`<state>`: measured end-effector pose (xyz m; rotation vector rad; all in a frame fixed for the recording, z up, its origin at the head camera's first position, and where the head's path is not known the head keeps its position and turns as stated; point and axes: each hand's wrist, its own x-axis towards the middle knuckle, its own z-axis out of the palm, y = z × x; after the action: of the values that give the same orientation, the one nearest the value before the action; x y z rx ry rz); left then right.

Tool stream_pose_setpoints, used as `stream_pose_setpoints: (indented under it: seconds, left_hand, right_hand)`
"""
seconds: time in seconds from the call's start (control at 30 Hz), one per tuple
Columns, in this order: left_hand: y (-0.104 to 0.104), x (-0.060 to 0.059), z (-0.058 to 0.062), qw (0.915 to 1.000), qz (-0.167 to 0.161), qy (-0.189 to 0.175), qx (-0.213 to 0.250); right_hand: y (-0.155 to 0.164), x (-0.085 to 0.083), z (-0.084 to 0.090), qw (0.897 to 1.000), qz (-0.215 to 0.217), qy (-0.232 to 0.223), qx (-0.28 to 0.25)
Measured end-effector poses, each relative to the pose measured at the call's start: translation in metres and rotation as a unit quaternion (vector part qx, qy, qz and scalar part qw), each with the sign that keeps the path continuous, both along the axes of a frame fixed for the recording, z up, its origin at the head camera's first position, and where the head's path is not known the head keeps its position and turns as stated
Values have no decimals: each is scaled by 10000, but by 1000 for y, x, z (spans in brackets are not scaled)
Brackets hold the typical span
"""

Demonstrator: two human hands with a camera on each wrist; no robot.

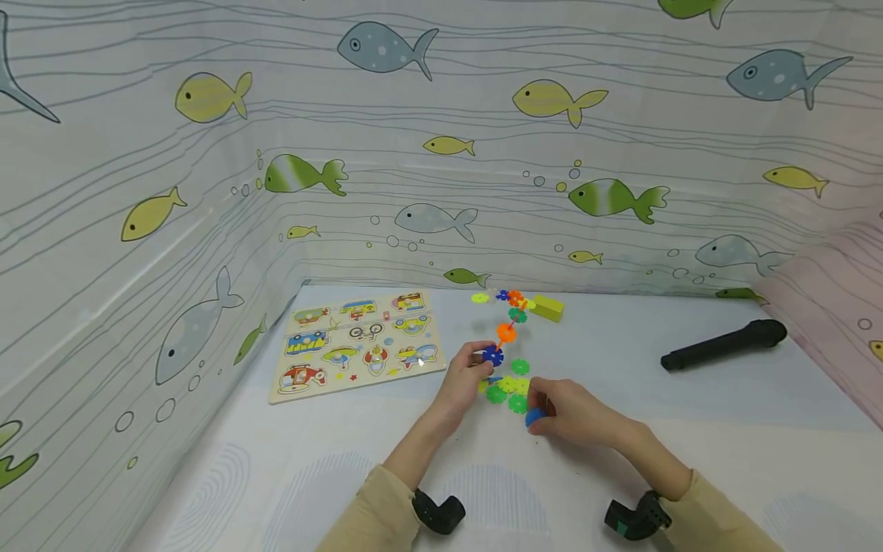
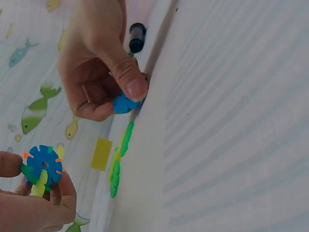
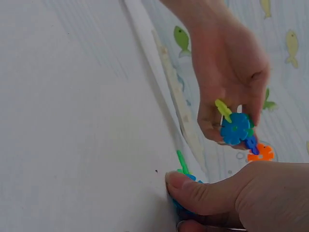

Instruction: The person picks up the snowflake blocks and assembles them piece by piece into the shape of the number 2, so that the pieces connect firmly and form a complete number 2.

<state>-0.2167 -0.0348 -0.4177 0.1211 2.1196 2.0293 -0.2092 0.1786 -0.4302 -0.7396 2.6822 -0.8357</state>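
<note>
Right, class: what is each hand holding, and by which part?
The left hand holds the chain of linked discs by its near end. The right hand pinches a blue disc by one side, leaving the other exposed.

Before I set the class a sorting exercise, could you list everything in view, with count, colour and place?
Linked notched plastic discs: one chain, multicoloured, in the left hand
Round plastic disc: at least one, blue, in the right hand
Flat notched plastic discs: several, green and yellow, between the hands
Flat picture-puzzle board: one, cream, table's left
Rectangular block: one, yellow, table's far side
Microphone-shaped object: one, black, table's right
Table: one, whitish, beneath these
Fish-printed sheeting: number unclear, mostly white, around the table
Wrist cameras: two, black, at the wrists
Sleeves: two, beige, on the forearms
Hands: two, bare, mid-table
</note>
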Motion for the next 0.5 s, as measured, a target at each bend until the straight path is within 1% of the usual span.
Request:
stream_pose_setpoints:
  seconds: [0.13, 0.23, 0.3, 0.4, 0.47, 0.5]
  left_hand:
    - [0, 0, 0, 10000, 51, -7, 6]
    - [1, 0, 0, 10000, 56, 2, 14]
    - [1, 1, 0, 10000, 29, 48, 7]
    - [1, 1, 0, 9999, -15, 103, -36]
    - [1, 1, -1, 9999, -32, 110, -56]
    - [1, 1, -1, 9999, -34, 107, -73]
  right_hand:
    - [-1, 1, 1, 9998, -146, 79, -52]
    - [-1, 2, 2, 9994, -207, 142, -243]
    - [-1, 2, 3, 9983, -249, 251, -472]
    - [0, 1, 4, 9937, -399, 333, -992]
    - [0, 1, 5, 9896, -454, 286, -1338]
    - [-1, 1, 6, 9872, -483, 190, -1509]
